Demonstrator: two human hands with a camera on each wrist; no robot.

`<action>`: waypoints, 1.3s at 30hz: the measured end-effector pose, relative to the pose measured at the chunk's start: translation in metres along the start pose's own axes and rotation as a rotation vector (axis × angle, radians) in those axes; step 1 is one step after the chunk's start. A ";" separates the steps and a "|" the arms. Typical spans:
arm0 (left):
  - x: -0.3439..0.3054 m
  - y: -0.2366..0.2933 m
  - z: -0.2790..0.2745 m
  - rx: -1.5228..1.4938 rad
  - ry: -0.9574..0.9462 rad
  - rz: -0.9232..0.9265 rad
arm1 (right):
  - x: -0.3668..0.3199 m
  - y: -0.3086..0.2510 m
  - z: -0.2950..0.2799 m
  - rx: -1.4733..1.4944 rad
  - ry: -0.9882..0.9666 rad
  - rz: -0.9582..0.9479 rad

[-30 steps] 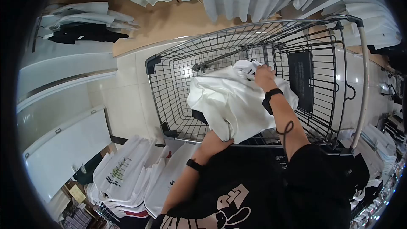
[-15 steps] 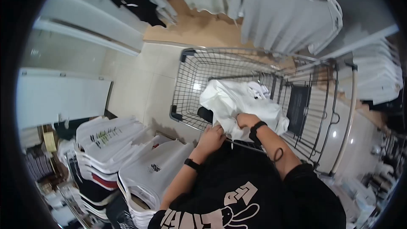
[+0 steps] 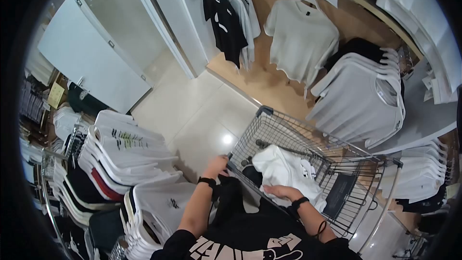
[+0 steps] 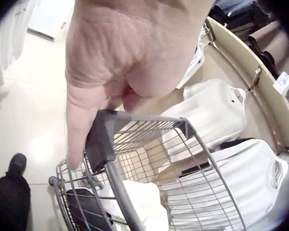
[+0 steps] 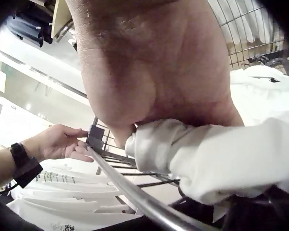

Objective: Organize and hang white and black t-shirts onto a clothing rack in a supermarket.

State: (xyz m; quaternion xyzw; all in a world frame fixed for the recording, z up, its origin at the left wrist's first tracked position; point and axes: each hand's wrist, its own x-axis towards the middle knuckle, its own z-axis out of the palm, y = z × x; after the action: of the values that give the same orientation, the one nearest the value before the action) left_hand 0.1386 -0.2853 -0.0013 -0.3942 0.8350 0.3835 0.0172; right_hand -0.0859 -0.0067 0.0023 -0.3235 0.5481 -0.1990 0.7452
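A wire shopping cart [image 3: 264,111] stands before the person, with a crumpled white garment [image 3: 284,166] inside. At the cart's near front corner, the left hand [image 3: 217,164] grips the dark corner cap; the left wrist view shows one finger of that hand [image 4: 120,53] lying straight down the cap [image 4: 100,142]. The right hand [image 3: 285,192] is over the near side rail. Seen from the right wrist, this hand [image 5: 159,67] holds a bunched fold of the white garment [image 5: 226,154]; its fingertips are mostly hidden. A dark item [image 3: 252,175] lies beside the garment.
Racks of hanging white shirts [image 3: 127,139] stand at the left and light shirts [image 3: 358,96] hang at the right. A white door [image 3: 89,58] stands ajar at upper left. Tiled floor [image 3: 192,110] stretches ahead of the cart. A dark shoe [image 4: 18,163] shows in the left wrist view.
The head view has swung up and left, placing the cart lower right. My left hand has left the garment for the cart's corner. The garment sits lower in the basket.
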 end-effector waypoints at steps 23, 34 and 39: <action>0.122 -0.048 -0.141 -0.246 -1.033 -0.089 | 0.193 -0.093 -0.087 -1.309 0.615 0.253; 0.242 -0.260 -0.270 0.170 -0.841 -0.587 | 0.160 -0.128 -0.100 -1.283 0.515 0.348; 0.305 -0.174 -0.336 -0.018 -0.675 -0.782 | 0.096 -0.208 -0.170 -0.723 0.863 -0.093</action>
State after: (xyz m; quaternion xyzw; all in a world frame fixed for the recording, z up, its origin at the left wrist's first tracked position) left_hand 0.1376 -0.7708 0.0259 -0.5313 0.5699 0.4613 0.4245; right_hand -0.2041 -0.2623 0.0491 -0.4715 0.8216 -0.1455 0.2855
